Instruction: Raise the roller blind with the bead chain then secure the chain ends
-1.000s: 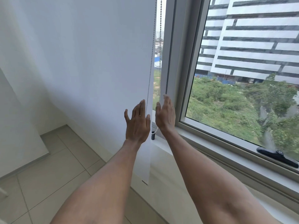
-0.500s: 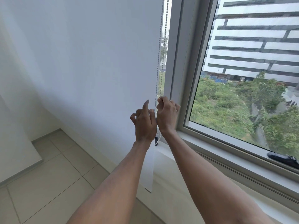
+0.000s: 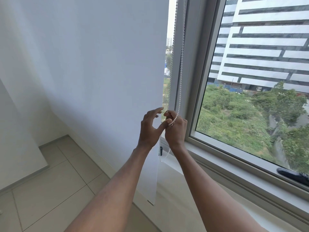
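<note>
A white roller blind (image 3: 93, 67) hangs fully down, its bottom edge below the sill. Two strands of white bead chain (image 3: 181, 64) drop along the blind's right edge beside the window frame. My right hand (image 3: 176, 129) is closed around the chain at sill height, with beads draped over its fingers. Just left of it, my left hand (image 3: 150, 128) has its fingers spread, and its thumb tip touches the chain at my right hand. The chain's loop (image 3: 164, 157) dangles below both hands next to a small black weight (image 3: 161, 150).
A grey window frame (image 3: 197, 91) and white sill (image 3: 234, 171) run to the right. A black object (image 3: 292, 174) lies on the sill at the far right. Beige floor tiles (image 3: 50, 190) lie below on the left, and a white wall stands at the far left.
Both hands went from open palms near the blind to the chain. My right hand closed on the chain. My left hand uncurled beside it. The view moved closer.
</note>
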